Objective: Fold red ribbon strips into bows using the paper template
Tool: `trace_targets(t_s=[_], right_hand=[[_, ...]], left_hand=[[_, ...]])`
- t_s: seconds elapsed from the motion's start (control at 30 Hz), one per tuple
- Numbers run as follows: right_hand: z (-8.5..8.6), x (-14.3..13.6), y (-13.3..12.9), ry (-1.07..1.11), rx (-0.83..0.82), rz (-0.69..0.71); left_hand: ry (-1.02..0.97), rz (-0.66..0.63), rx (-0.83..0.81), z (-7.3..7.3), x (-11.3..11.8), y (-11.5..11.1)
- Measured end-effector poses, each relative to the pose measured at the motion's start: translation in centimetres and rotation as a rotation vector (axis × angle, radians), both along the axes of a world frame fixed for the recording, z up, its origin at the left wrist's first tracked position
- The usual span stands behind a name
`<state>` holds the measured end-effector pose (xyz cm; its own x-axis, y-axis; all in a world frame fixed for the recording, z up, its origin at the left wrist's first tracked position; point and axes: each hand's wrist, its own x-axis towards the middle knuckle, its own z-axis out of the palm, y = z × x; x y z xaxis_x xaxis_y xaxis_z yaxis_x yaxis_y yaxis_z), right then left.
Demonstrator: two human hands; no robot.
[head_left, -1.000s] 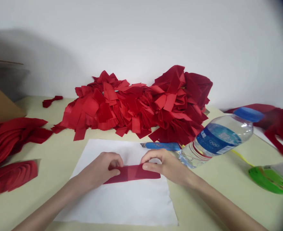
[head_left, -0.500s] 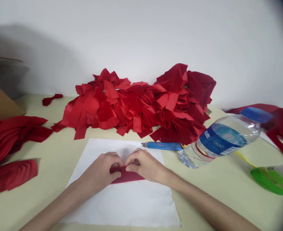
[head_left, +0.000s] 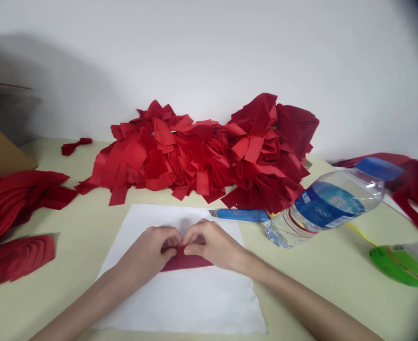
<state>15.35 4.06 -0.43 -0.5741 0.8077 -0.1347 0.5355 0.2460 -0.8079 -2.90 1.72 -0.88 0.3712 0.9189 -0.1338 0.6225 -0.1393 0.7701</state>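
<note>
A dark red strip of fabric (head_left: 191, 261) lies on a white sheet of paper (head_left: 187, 305) in front of me. At its upper edge, my left hand (head_left: 161, 246) pinches with thumb and fingers curled. Close beside it, my right hand (head_left: 209, 244) pinches the same edge, the fingertips of both hands almost meeting. Parts of the strip are hidden beneath the hands. Just beyond the paper's upper right lies a blue utility knife (head_left: 242, 215), its blade end toward the left.
A big heap of red fabric pieces (head_left: 202, 156) stands against the wall. More red stacks (head_left: 20, 260) lie at left, near a cardboard box (head_left: 3, 151). To the right are a clear water bottle (head_left: 331, 206), a green-labelled item (head_left: 403, 265) and further dark red fabric (head_left: 417, 184).
My left hand has shifted very slightly left along the strip, and its thumb has moved up nearer the edge. The right hand has barely moved; other things stay put.
</note>
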Motion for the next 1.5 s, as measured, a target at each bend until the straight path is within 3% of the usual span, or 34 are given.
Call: trace_targets(t_s=[0.23,0.47,0.63,0.8,1.13,1.37,1.5], right_hand=[[0.4,-0.2,-0.5,-0.041,0.086,-0.048],[-0.1,0.0,-0.1,0.003,0.014,0.040],[-0.3,-0.3,-0.6,-0.061,0.147,-0.027],[-0.4,-0.4,-0.8,-0.088,0.234,-0.010],[-0.5,-0.5,-1.1,-0.126,0.351,0.016],[-0.3,-0.1,-3.3,-0.257,0.745,0.099],[-0.7,0.6,-5.3,-0.342,0.869,0.217]], left_hand=[[0.014,0.006,0.007,-0.1,0.0,-0.2],[0.010,-0.006,-0.012,0.2,0.0,-0.2],[-0.011,-0.008,-0.005,0.0,-0.1,-0.3],[-0.013,-0.010,0.011,-0.2,-0.1,-0.2],[0.135,-0.073,0.116,1.0,0.6,-0.6],[0.136,-0.039,0.104,0.6,0.9,-0.7],[0.154,-0.032,0.092,0.7,0.8,-0.7]])
